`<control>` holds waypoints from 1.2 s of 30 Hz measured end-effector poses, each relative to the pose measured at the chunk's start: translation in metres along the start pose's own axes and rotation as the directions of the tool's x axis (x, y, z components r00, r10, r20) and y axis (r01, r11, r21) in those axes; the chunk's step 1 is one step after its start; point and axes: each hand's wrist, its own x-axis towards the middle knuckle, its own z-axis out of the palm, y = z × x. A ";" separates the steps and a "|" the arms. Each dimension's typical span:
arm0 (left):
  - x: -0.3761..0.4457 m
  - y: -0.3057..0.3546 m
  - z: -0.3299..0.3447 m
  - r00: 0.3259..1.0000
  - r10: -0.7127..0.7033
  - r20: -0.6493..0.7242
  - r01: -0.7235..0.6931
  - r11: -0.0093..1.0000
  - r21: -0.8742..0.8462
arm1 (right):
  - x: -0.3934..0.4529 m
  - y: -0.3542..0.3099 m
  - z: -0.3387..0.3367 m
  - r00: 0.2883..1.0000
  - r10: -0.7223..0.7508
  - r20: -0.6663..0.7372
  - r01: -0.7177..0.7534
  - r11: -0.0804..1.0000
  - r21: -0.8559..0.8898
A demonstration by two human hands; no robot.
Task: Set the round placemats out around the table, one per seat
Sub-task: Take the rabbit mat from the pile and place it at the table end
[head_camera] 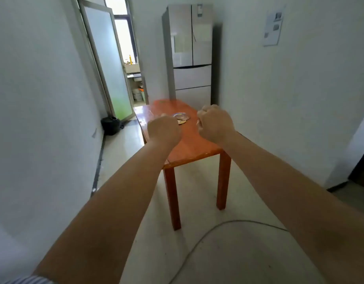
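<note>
The round placemats (181, 117) lie in a small overlapping pile on the orange table (189, 146), toward its far half and roughly on its midline; at this range they blur together, so how many there are cannot be told, though there seem to be at least two, one with a bluish face and one tan. None is set out at any edge of the table.

At about 7 o'clock from the pile the left hand (163, 130) is raised in front of the table, fingers curled into a closed fist that grips nothing visible. At about 4 o'clock from the pile the right hand (216, 125) is likewise balled tight and empty, well apart from the left. Both bare forearms stretch forward from the bottom corners of the view, and a striped sleeve (29, 280) shows at the lower left.

Beyond the table at 12 o'clock stands a tall refrigerator (190, 56). At 10 o'clock a frosted glass door (107, 64) hangs open, with a dark bag (111, 125) on the floor near its foot. A sheet of paper (273, 27) is fixed to the wall at 2 o'clock, and a cable (199, 240) curves over the floor at 6 o'clock.
</note>
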 end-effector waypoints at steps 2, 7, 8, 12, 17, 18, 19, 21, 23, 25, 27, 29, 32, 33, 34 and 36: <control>0.028 0.002 0.028 0.996 -0.016 0.088 0.016 1.000 -0.001 | 0.025 0.017 0.029 1.000 0.017 0.020 -0.018 0.999 0.027; 0.114 0.000 0.105 0.972 -0.093 0.216 0.091 0.996 0.021 | 0.096 0.068 0.112 0.988 0.048 0.147 -0.054 0.998 0.040; 0.129 -0.003 0.119 0.971 -0.101 0.217 0.098 0.995 0.026 | 0.109 0.078 0.128 0.986 0.050 0.156 -0.057 0.998 0.038; 0.184 -0.015 0.176 0.940 -0.129 0.317 0.118 0.992 0.053 | 0.159 0.113 0.194 0.966 0.098 0.237 -0.127 0.986 0.107; 0.253 -0.039 0.250 0.898 -0.183 0.401 0.169 0.983 0.070 | 0.226 0.145 0.278 0.938 0.130 0.322 -0.185 0.972 0.145; 0.269 -0.044 0.265 0.892 -0.186 0.412 0.172 0.983 0.070 | 0.242 0.150 0.295 0.932 0.132 0.338 -0.190 0.971 0.144; 0.286 -0.049 0.281 0.890 -0.185 0.417 0.170 0.983 0.071 | 0.258 0.155 0.314 0.926 0.133 0.352 -0.194 0.970 0.146; 0.321 -0.062 0.314 0.884 -0.173 0.434 0.156 0.985 0.075 | 0.290 0.163 0.350 0.910 0.144 0.390 -0.217 0.965 0.149; 0.352 -0.074 0.346 0.872 -0.168 0.461 0.151 0.986 0.073 | 0.319 0.170 0.383 0.887 0.150 0.436 -0.233 0.962 0.143; 0.378 -0.083 0.378 0.852 -0.176 0.493 0.161 0.984 0.073 | 0.343 0.176 0.414 0.865 0.153 0.477 -0.247 0.959 0.139; 0.401 -0.092 0.409 0.828 -0.212 0.519 0.197 0.977 0.083 | 0.363 0.182 0.446 0.841 0.144 0.521 -0.250 0.958 0.139; 0.416 -0.098 0.441 0.799 -0.252 0.546 0.239 0.966 0.097 | 0.381 0.188 0.477 0.818 0.137 0.559 -0.252 0.958 0.134; 0.428 -0.104 0.488 0.753 -0.282 0.595 0.277 0.955 0.102 | 0.403 0.199 0.521 0.788 0.124 0.603 -0.246 0.961 0.124; 0.431 -0.104 0.502 0.743 -0.284 0.606 0.285 0.954 0.097 | 0.410 0.203 0.536 0.779 0.115 0.616 -0.237 0.964 0.120; 0.434 -0.105 0.516 0.737 -0.284 0.614 0.298 0.951 0.083 | 0.418 0.207 0.551 0.771 0.101 0.629 -0.223 0.968 0.118; 0.439 -0.105 0.540 0.722 -0.289 0.629 0.337 0.940 0.046 | 0.435 0.214 0.581 0.760 0.067 0.646 -0.189 0.975 0.121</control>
